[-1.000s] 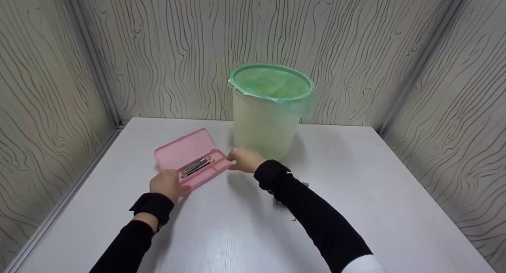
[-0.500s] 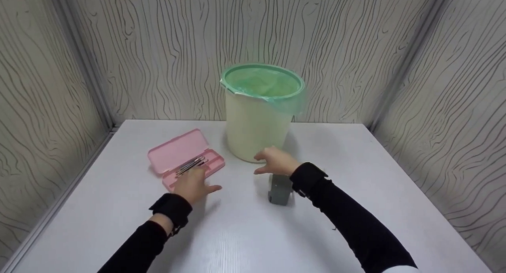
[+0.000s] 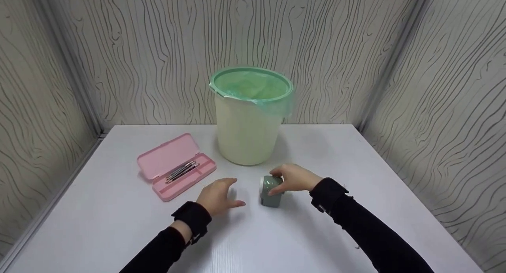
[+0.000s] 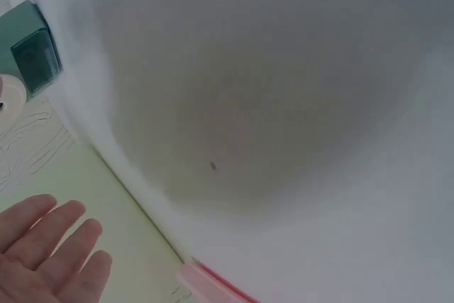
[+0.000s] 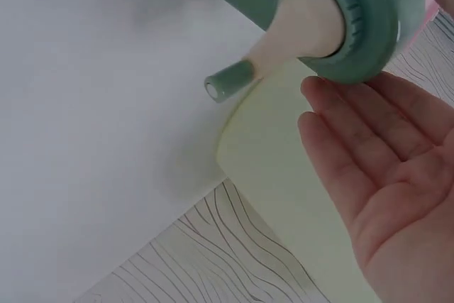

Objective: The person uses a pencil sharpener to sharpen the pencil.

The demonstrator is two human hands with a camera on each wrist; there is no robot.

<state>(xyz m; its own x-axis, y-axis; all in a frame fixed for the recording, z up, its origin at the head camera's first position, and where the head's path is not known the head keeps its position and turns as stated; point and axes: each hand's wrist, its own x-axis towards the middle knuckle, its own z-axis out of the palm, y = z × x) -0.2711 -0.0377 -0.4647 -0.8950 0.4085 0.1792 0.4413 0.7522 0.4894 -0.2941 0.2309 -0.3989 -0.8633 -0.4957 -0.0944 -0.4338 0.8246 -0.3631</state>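
A green crank pencil sharpener (image 3: 270,200) stands on the table right of centre. My right hand (image 3: 294,178) holds it from the right, thumb on the near side and fingers on the far side. In the right wrist view its pale crank (image 5: 305,23) with a green knob sticks out beside my fingers (image 5: 362,133). My left hand (image 3: 216,198) hovers to the left of the sharpener, fingers and thumb spread, with nothing in it. Beyond that hand lies an opened pink pencil case (image 3: 168,154), and several dark striped pencils (image 3: 182,172) rest inside.
A pale bin (image 3: 245,134) with a green rim and liner stands at the back, behind the sharpener. Wood-patterned panels (image 3: 158,55) enclose the white table (image 3: 99,209) at the back and sides.
Both hands have let go of the pencil case, which stays open on the table. My right hand has come back to the sharpener; my left has moved right, towards it.
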